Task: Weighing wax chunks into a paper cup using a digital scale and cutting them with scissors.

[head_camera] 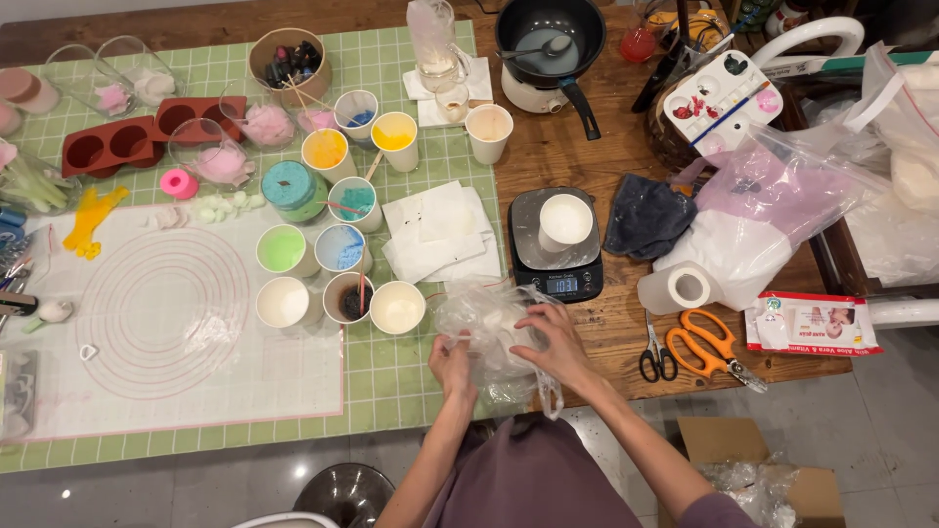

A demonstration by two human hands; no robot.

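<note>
Flat red-and-white wipes packet lies right of the orange scissors; kitchen scale's small dark lit screen sits left of them; brown cardboard box below, on floor.

Clear, crinkled plastic bag between my left hand and right hand, whitish where it folds. My sleeves are dull purple.

Centre: black kitchen scale with a silver plate, white cup on it. Left of centre: paper cups, white outside, holding green, light blue, orange-yellow and yellow. Teal-topped tub beside them.

Left half: pale green tablecloth with a white grid; white mat with pink concentric rings and pink edge. Upper left: brick-red mould.

Right of centre: orange-handled scissors, black-handled scissors, dark grey cloth. Bare brown wooden table.
</note>
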